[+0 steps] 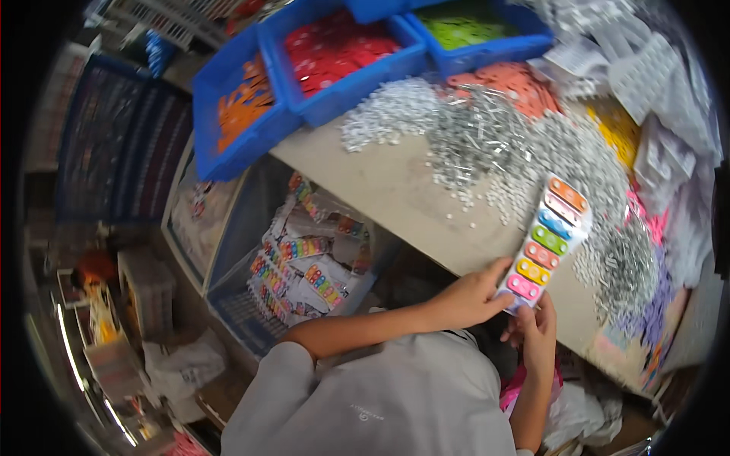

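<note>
Grey shirt [403, 395] sat nearest, forearms out over the table edge. Left hand [475, 292] had the lower end of a white strip [541, 251] gripped, thumb on the front face. Right hand [534, 330] was at the same bottom end, fingers curled in; couldn't tell whether it was pinching or just touching. Strip was tilted, top end leaning right, over the near part of the table [380, 178]. Seven two-hole coloured pieces ran along it, top down: orange, pale pink, blue, green, salmon, yellow, pink. Left of the table, below its top: plastic tub [236, 235] with a loose heap of similar packets [304, 254]. Beyond the strip, on the tabletop: white beads [395, 110] next to shiny silver bits [487, 129], piles running into each other. Purple pieces [650, 304] lay off to the right, salmon pieces [509, 83] and yellow pieces [617, 133] behind the piles. Far side: three blue bins [357, 80] in a row, orange, red and green pieces left to right. Clear plastic bags [650, 72] were heaped at far right.
</note>
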`<state>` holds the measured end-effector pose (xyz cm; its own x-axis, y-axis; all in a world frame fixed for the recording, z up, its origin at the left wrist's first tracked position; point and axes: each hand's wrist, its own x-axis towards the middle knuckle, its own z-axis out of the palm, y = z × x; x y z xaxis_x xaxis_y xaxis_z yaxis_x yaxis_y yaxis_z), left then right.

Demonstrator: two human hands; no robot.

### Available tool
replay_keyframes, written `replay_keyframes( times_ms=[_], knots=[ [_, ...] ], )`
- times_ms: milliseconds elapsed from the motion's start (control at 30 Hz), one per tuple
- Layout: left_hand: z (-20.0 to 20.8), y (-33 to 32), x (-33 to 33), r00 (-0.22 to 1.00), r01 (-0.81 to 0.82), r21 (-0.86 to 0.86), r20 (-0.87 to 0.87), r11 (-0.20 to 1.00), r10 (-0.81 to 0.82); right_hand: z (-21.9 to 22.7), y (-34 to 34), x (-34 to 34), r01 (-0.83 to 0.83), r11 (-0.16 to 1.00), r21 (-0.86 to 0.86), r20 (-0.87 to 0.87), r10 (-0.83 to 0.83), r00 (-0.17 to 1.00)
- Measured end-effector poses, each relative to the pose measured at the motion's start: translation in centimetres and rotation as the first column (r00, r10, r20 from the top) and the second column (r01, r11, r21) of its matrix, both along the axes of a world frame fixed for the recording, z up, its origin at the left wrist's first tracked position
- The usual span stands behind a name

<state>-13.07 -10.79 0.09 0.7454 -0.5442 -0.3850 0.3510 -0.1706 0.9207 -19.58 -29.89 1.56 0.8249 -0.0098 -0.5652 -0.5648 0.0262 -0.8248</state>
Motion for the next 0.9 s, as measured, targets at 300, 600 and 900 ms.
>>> replay_keyframes(
  times_ms=[300,600,900],
  knots=[
    [-1.6,0.2,-1.0,0.98,-0.123,-0.162,0.134,0.979,0.145,-0.7,0.2,0.2,0.016,0.999,-0.036,0.065,-0.013,0.998],
    [1.1,8.8,-3.4,0.631,-0.163,-0.149,0.744,0.975,0.22,8.2,6.7,1.5,-0.341,0.706,-0.621,0.334,0.632,0.699],
    [-8.6,19.3,-8.9,0.024,-0.974,-0.224,-0.225,-0.027,0.974,4.3,13.1,3.0,-0.572,0.518,-0.636,0.381,0.855,0.352]
  ],
)
